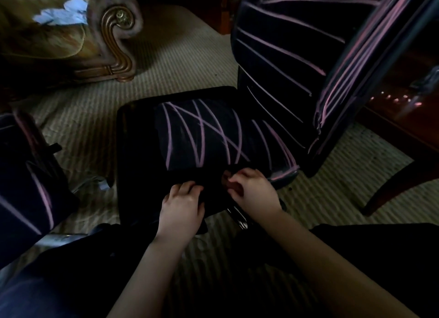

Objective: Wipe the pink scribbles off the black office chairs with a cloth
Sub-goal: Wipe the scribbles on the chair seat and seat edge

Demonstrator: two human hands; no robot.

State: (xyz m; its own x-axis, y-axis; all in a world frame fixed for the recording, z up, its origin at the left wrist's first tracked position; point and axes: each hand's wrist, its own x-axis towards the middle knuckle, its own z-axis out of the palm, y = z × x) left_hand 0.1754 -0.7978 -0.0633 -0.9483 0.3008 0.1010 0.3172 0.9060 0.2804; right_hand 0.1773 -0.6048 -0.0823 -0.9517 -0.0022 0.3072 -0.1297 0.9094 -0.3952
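Scribbles (202, 132) in pink cross the black seat (137, 139) of the office chair in front of you, long thin strokes that overlap in a web over its middle and right part. More pink lines slant across the backrest (273, 44), which rises behind the seat, and thick pink runs down the backrest's side edge.

From the head view, your left hand (183, 201) and right hand (254, 191) sit close together at the seat's near edge, both with fingers curled down into dark material. It is too dark to tell whether they clutch a cloth or the seat's own edge.

Left of the seat, a second chair (21, 187) shows a few pink strokes on black. Beyond the seat to the left stands a sofa (47, 39) with a carved scroll arm (116, 32) and something pale blue (61, 11) lying on it. Striped carpet (178, 56) lies under the seat, and a dark wooden desk (403, 118) is to its right.
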